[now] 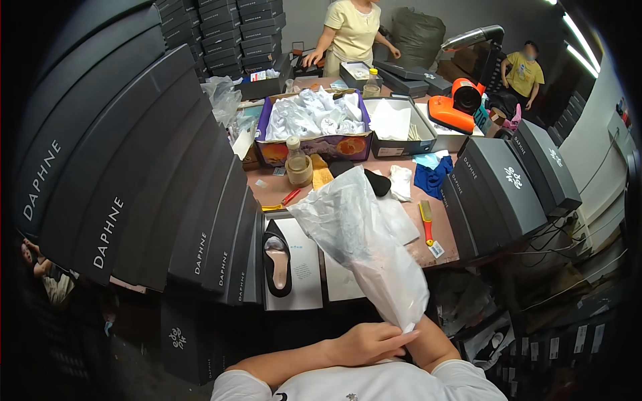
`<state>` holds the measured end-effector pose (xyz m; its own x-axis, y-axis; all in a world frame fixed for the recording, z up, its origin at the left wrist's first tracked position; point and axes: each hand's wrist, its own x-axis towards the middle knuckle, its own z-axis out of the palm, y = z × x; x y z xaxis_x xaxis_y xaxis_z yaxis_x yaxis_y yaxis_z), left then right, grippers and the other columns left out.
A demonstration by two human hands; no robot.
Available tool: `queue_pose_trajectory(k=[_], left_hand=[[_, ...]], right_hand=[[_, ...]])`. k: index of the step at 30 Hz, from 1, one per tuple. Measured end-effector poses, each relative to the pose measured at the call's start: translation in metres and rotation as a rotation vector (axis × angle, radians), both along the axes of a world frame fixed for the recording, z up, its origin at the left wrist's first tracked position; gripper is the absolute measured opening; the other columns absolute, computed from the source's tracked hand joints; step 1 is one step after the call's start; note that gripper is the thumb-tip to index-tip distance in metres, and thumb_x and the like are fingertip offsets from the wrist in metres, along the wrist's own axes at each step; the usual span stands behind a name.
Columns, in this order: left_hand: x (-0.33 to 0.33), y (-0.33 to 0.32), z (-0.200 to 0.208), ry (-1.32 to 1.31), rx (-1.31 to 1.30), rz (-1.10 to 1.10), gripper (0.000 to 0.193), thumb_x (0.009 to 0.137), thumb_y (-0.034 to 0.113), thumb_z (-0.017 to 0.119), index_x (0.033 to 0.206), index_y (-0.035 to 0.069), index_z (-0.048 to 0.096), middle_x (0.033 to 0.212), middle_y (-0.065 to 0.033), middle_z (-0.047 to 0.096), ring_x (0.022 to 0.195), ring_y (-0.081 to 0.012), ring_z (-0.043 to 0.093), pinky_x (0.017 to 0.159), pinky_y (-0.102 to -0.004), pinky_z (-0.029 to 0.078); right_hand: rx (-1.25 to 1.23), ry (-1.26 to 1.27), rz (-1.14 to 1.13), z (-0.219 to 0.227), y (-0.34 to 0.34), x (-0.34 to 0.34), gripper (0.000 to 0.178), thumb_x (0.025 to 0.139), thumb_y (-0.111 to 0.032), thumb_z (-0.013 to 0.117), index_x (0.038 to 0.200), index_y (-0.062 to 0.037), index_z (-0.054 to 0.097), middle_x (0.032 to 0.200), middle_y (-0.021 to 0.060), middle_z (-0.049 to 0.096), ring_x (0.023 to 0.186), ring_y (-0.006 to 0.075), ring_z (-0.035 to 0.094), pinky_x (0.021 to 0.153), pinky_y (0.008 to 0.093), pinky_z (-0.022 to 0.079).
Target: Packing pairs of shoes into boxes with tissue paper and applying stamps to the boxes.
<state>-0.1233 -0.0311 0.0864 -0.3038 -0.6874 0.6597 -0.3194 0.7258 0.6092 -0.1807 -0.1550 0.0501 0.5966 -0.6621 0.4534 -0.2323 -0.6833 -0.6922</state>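
A whitish, see-through bag (374, 260) stretches from my chest up over the table edge. My left hand (368, 344) pinches its lower end. My right forearm (435, 342) rises from the lower right and passes under or into the bag. The bag covers my right hand, and its fingers cannot be made out. Left of the bag, a black pointed shoe (278, 260) lies in an open shoebox (304, 257). Behind the bag's top, part of another black item (380, 184) shows.
Tall stacks of dark shoeboxes (127, 194) crowd the left; more boxes (495, 194) stand at right. Farther back are a carton (314, 148) of crumpled white paper, a bottle (298, 164), a brush (426, 224), an orange device (451, 115), and a person (352, 37) across the table.
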Motion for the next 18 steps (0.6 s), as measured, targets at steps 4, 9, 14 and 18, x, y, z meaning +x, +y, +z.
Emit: queue_pose_trajectory(k=[4,9,14,18], left_hand=[[0.049,-0.002,0.004,0.897,0.477,0.364,0.072,0.082,0.03,0.075,0.138,0.002,0.04,0.126,-0.0083,0.053,0.118,-0.0221,0.051,0.101,-0.0406,0.041],[0.072,-0.047,0.021,1.401,0.76,0.45,0.054,0.082,0.015,0.068,0.13,0.003,0.047,0.117,-0.0063,0.056,0.108,-0.0199,0.055,0.096,-0.0352,0.044],[0.1,-0.065,0.033,1.065,0.254,0.778,0.05,0.079,0.008,0.067,0.124,0.0,0.046,0.111,-0.0095,0.055,0.099,-0.0179,0.056,0.089,-0.0333,0.048],[0.02,-0.055,0.009,0.063,0.353,0.526,0.081,0.073,0.0,0.072,0.142,0.001,0.029,0.116,-0.0217,0.053,0.104,-0.0404,0.056,0.093,-0.0438,0.046]], right_hand=[[0.274,-0.045,0.095,0.013,0.022,-0.037,0.051,0.092,-0.015,0.058,0.138,-0.0013,0.041,0.137,0.0156,0.048,0.12,0.0299,0.053,0.101,0.0397,0.044],[-0.147,0.048,-0.008,-0.003,0.027,-0.004,0.052,0.091,-0.011,0.059,0.138,-0.0007,0.042,0.136,0.0168,0.049,0.119,0.0318,0.053,0.101,0.0403,0.043],[0.876,-0.5,0.084,-0.009,0.031,-0.086,0.059,0.094,-0.016,0.059,0.144,-0.0005,0.033,0.143,0.0152,0.042,0.123,0.0269,0.051,0.1,0.04,0.043],[0.966,-0.977,-0.003,0.022,0.015,-0.077,0.081,0.089,-0.049,0.061,0.147,-0.0048,0.025,0.14,0.0134,0.045,0.128,0.0258,0.046,0.107,0.0399,0.036]])
